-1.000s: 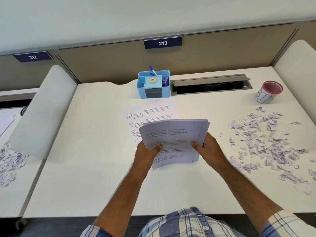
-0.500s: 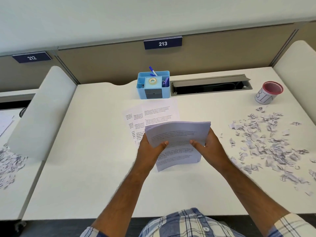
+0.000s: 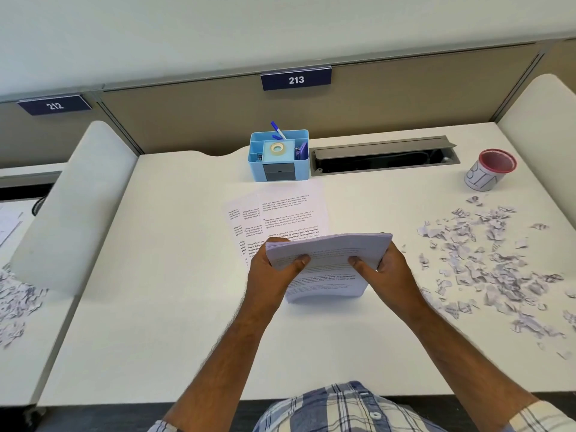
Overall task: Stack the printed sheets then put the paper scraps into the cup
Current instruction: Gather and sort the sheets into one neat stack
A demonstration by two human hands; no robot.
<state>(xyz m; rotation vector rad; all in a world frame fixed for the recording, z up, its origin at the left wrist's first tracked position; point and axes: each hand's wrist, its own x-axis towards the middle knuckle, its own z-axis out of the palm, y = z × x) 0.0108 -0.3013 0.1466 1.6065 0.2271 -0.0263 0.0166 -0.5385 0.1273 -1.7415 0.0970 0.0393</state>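
Squaring the bundle of white printed sheets [image 3: 327, 263] is the step in hand; the left hand [image 3: 269, 269] and right hand [image 3: 391, 269] each pinch a side edge, fingers [image 3: 299, 260] curled on the paper, lower edge resting on the white worktop [image 3: 156, 307]. Tapping that edge lightly should align it before laying it on the loose printed pages [image 3: 280, 213] lying flat behind; torn paper scraps [image 3: 486, 260] lie scattered to the right, the red-rimmed paper cup [image 3: 489, 171] well beyond them.
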